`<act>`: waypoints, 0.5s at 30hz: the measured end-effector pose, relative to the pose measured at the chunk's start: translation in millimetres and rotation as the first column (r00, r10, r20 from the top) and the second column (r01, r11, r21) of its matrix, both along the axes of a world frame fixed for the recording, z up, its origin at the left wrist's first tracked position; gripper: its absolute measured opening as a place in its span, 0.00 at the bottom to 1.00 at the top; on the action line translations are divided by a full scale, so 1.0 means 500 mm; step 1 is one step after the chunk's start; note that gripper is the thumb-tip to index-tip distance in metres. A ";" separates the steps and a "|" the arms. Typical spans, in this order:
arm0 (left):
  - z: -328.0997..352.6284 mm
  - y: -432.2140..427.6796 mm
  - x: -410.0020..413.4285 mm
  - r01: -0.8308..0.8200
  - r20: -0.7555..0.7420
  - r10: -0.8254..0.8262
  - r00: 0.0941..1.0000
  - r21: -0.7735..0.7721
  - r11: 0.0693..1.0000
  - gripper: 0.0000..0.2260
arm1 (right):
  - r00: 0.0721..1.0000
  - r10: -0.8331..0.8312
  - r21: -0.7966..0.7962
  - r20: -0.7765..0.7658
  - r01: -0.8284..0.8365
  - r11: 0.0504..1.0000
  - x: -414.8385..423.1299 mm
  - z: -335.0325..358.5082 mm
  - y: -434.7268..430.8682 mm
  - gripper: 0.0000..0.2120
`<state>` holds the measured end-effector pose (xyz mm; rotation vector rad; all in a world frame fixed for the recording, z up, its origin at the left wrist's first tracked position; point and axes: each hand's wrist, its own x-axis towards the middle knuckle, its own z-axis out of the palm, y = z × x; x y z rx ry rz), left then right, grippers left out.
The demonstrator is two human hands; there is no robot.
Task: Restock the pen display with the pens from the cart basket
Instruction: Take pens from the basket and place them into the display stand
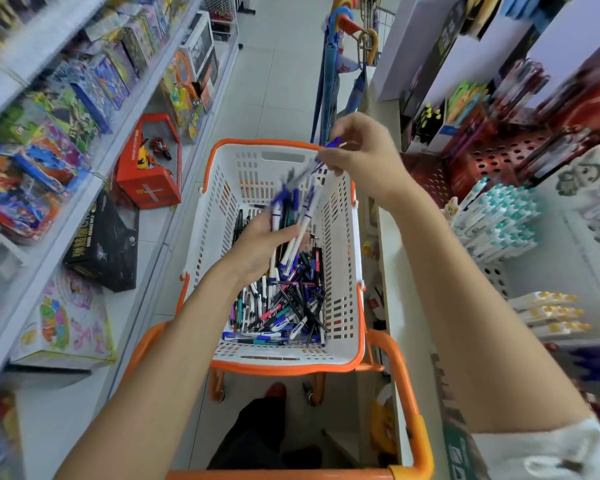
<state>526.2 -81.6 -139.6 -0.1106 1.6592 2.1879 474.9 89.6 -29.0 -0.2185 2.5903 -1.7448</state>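
The basket [284,370] stands open-topped above its pens [284,306], hemmed between toy shelves [84,95] and pen display [499,223].

Black box [102,242] at left, small white print "ASSAULT RIFLE", other labels too blurred

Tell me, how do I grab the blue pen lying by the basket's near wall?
Pinch the middle of its barrel, coming straight down from above. The blue pen lies flat and crosswise on top of the pile, and the basket wall probably blocks a grab from the near side.
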 end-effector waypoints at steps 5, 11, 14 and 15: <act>-0.002 0.006 -0.018 -0.278 0.193 0.243 0.950 0.182 0.943 0.09 | 0.956 -0.281 -0.128 -0.081 0.270 0.955 0.052 -0.060 -0.012 0.08; 0.007 0.032 -0.026 -0.356 0.220 0.298 0.929 0.305 0.883 0.05 | 0.973 -0.120 0.303 -0.196 0.176 0.936 0.109 -0.161 -0.058 0.13; 0.014 0.042 -0.025 -0.328 0.201 0.273 0.941 0.330 0.885 0.05 | 0.969 -0.100 0.336 -0.228 0.175 0.926 0.116 -0.172 -0.061 0.11; 0.018 0.043 -0.023 -0.318 0.204 0.262 0.943 0.330 0.889 0.05 | 0.964 -0.085 0.358 -0.252 0.174 0.917 0.117 -0.174 -0.060 0.10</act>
